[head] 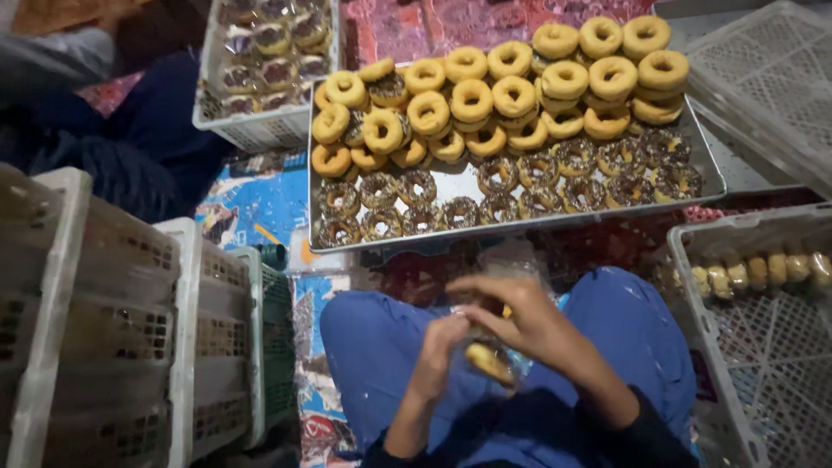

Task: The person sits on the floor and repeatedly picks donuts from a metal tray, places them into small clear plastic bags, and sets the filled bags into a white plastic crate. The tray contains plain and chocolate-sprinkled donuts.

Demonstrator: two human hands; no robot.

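At the lower middle of the frame, we are pinching a clear plastic bag [511, 260] with our left hand [440, 340]. Our right hand [520, 316] is curling around the doughnut [488, 360] inside it, below the big doughnut tray [706, 160].
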